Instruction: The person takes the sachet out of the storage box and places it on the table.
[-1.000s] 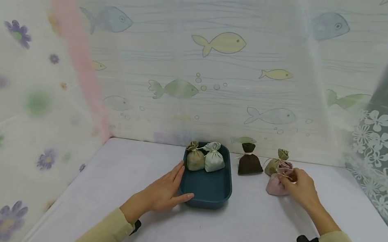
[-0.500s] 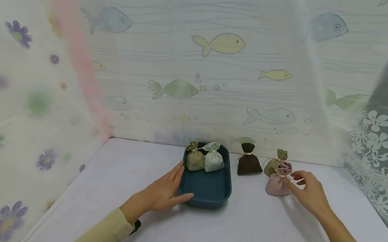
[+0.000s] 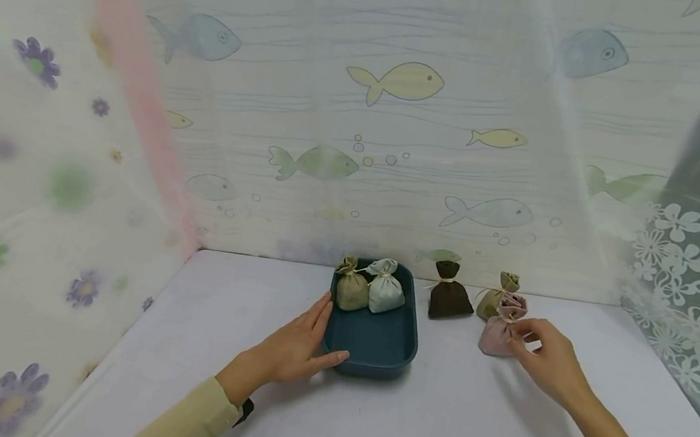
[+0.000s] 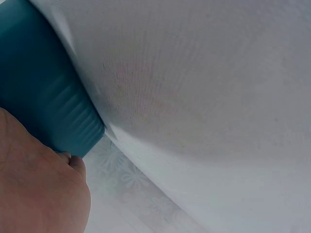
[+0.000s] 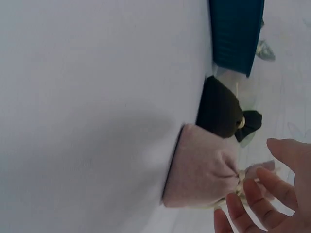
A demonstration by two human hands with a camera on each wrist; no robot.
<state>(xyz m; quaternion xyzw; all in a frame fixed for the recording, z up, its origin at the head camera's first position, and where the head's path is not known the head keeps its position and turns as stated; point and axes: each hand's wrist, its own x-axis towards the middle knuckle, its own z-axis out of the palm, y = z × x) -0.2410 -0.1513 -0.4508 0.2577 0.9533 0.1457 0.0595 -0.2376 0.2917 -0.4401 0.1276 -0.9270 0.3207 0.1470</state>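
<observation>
My left hand (image 3: 290, 348) lies with straight fingers along the left side of a dark blue tray (image 3: 368, 363), thumb over its near rim. In the left wrist view, the back of the hand (image 4: 41, 179) is beside the tray's ribbed wall (image 4: 63, 102). Inside the tray sit a tan drawstring pouch (image 3: 353, 292) and a white one (image 3: 385, 294). A pink drawstring pouch (image 3: 497, 338) stands upright on the table at the right. At its neck is my right hand (image 3: 551, 362); in the right wrist view its fingers (image 5: 265, 201) are spread, with thumb apart.
A dark brown pouch (image 3: 450, 300) stands between the tray and the pink pouch. Behind the pink one, an olive pouch (image 3: 489, 303) is partly hidden. A fish-print curtain (image 3: 403, 129) hangs at the back of the white table (image 3: 413, 436).
My right hand has loosened from the pink pouch's neck and shifted slightly right and nearer to me. The pouch stays in place. My left hand and the tray have not moved.
</observation>
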